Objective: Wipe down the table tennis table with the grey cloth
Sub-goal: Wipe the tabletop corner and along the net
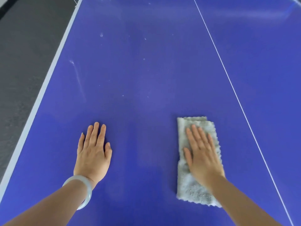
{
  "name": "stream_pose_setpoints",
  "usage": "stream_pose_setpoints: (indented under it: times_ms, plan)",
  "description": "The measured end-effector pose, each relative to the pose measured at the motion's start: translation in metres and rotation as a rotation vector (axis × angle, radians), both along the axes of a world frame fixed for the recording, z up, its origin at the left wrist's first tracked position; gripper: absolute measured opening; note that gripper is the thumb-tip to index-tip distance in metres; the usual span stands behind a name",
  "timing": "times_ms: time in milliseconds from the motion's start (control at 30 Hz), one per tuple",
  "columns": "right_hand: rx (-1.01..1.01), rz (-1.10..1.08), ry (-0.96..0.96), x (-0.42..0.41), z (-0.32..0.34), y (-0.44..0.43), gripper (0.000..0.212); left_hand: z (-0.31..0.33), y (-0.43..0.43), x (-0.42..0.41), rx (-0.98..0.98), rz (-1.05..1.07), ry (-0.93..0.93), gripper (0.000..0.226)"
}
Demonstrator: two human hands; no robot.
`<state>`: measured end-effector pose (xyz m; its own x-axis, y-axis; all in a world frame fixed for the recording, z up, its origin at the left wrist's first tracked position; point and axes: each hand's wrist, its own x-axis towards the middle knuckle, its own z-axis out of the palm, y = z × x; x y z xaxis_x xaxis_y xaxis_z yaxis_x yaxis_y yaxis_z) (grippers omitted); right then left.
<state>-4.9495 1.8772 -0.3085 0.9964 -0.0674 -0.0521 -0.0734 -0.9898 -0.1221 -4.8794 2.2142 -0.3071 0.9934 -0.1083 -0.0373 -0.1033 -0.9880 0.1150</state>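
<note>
The blue table tennis table fills most of the view. A folded grey cloth lies flat on it at the lower right. My right hand presses down on the cloth with straight fingers, palm flat. My left hand rests flat on the bare table surface to the left, fingers straight, holding nothing; a pale bangle sits on that wrist. Whitish smudges and specks mark the surface farther ahead.
The table's pale left edge runs diagonally, with dark grey floor beyond it. A thin white centre line crosses the table on the right of the cloth.
</note>
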Motion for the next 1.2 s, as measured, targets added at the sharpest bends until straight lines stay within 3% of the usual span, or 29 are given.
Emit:
stream_pose_setpoints:
  times_ms: [100,200,300,367,433,500,567,667,800,933,1100,1133,1200]
  plan:
    - [0.04,-0.399,0.043,0.032,0.003,-0.035,0.064,0.002,-0.003,-0.001,-0.001,-0.005,0.0,0.069]
    - [0.089,-0.605,0.04,0.078,0.005,-0.009,0.066,0.004,-0.007,-0.003,-0.014,0.035,-0.024,0.062]
    - [0.047,-0.335,0.052,0.093,0.004,0.004,0.066,0.007,-0.031,0.003,-0.156,0.035,-0.068,0.049]
    - [0.007,-0.077,0.069,0.085,0.007,-0.004,0.065,0.007,-0.065,0.012,-0.212,-0.166,-0.08,0.044]
    - [-0.021,0.137,0.082,0.069,0.008,-0.019,0.063,0.008,-0.099,0.024,-0.142,-0.379,-0.081,0.046]
    - [-0.047,0.26,0.09,0.05,0.009,-0.037,0.06,0.009,-0.118,0.039,-0.071,-0.464,-0.051,0.056]
    - [-0.044,0.253,0.081,0.037,0.008,-0.059,0.059,0.006,-0.12,0.049,-0.04,-0.453,-0.04,0.058]
    - [-0.018,-0.015,0.084,0.05,0.008,-0.095,0.059,-0.001,-0.119,0.05,-0.026,-0.425,-0.035,0.058]
    - [-0.032,-0.289,0.105,0.119,0.01,-0.122,0.063,-0.003,-0.122,0.05,-0.022,-0.409,-0.034,0.058]
    - [0.075,-0.465,0.097,0.176,0.018,-0.09,0.064,-0.004,-0.119,0.051,-0.032,-0.425,-0.041,0.057]
    - [0.04,0.115,0.1,0.127,0.008,-0.036,0.064,-0.001,-0.119,0.051,-0.028,-0.43,-0.007,0.057]
    - [0.035,0.169,0.107,0.121,0.009,-0.052,0.065,0.0,-0.12,0.051,-0.026,-0.426,0.002,0.057]
    - [0.003,0.078,0.087,0.127,0.01,-0.096,0.064,0.002,-0.12,0.051,-0.022,-0.418,0.012,0.058]
